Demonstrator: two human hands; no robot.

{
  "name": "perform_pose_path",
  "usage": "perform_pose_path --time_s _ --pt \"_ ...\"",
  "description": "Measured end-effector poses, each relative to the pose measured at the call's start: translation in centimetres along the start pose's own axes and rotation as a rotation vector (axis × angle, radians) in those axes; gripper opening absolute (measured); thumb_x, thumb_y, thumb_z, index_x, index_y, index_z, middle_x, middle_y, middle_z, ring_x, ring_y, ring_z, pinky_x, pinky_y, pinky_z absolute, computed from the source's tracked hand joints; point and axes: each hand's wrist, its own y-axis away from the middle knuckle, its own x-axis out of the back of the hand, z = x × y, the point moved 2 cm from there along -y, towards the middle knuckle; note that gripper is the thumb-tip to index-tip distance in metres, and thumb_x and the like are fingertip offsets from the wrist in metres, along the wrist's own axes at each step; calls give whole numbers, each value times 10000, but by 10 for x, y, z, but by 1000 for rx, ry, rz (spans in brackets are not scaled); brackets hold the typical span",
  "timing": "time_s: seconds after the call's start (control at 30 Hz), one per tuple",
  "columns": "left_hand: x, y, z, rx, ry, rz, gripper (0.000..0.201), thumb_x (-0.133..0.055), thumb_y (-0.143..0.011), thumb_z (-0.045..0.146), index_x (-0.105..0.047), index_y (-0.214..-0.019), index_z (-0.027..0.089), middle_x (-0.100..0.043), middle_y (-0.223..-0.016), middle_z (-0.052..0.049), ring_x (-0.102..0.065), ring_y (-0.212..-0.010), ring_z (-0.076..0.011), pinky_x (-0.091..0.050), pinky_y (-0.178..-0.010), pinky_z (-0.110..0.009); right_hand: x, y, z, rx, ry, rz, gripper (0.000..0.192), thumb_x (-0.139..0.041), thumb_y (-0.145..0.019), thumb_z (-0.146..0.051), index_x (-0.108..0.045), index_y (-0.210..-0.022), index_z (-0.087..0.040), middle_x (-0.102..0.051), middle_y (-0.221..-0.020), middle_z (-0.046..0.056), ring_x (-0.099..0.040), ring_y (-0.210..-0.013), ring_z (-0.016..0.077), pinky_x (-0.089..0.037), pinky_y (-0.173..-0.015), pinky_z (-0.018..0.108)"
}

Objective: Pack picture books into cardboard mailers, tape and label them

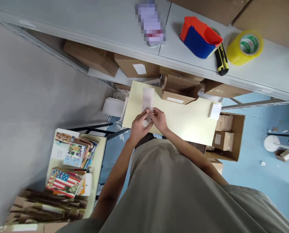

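At cream table [183, 124]: pale strip [148, 97] in fingers [141, 115], long axis pointing forward.

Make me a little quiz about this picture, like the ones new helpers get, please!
1. True or false: the left hand and the right hand are both at the pale strip.

2. What colour is the tape roll on the shelf?
A) purple
B) yellow
C) white

3. Fill in the blank: the book with stars and stripes lies on the person's ____ side.

Key: 1. True. 2. B. 3. Left.
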Motion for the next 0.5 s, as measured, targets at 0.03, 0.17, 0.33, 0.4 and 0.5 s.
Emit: perform_pose_path --time_s 0.03,0.17,0.33,0.4,0.5 --pt "7 -5 -10 -23 18 -53 598 -735 -1001 382 -685 -1592 308 -655 -1678 -74 -630 -1547 -320 -571 -1279 -471 -3 -9 6 -14 25 30 542 -712 -965 -782 -743 -1017 -243 -798 -961 38 -764 -960 244 -621 -811 327" --pt "29 -33 -63 -60 23 -122 431 -685 -1056 426 -762 -1452 276 -658 -1672 -104 -612 -1565 -318 -497 -1344 -498 -23 -49 38 -62 35 85 605 -703 -922 -810 -600 -745 -241 -563 -683 -22 -587 -747 174 -506 -678 290" --pt "39 -86 -151 208 21 29 505 -686 -1028 323 -697 -1520 213 -566 -1738 -172 -518 -1644 -344 -507 -1317 -499 -55 -98 76 -309 -191 108 528 -815 -883 -746 -656 -846 -243 -641 -740 -28 -607 -746 154 -546 -694 274" --pt "38 -106 -181 316 112 -8 542 -672 -1030 316 -667 -1559 197 -630 -1671 -185 -666 -1492 -335 -595 -1207 -452 -62 -116 86 -408 -251 145 459 -860 -880 -671 -704 -936 -242 -715 -814 -10 -663 -791 162 -583 -738 288" --pt "35 -129 -210 354 116 -64 532 -673 -1011 287 -695 -1531 175 -715 -1559 -188 -747 -1360 -328 -629 -1151 -431 -66 -138 100 -463 -280 199 391 -875 -885 -589 -727 -971 -237 -767 -875 15 -716 -829 177 -618 -796 324"
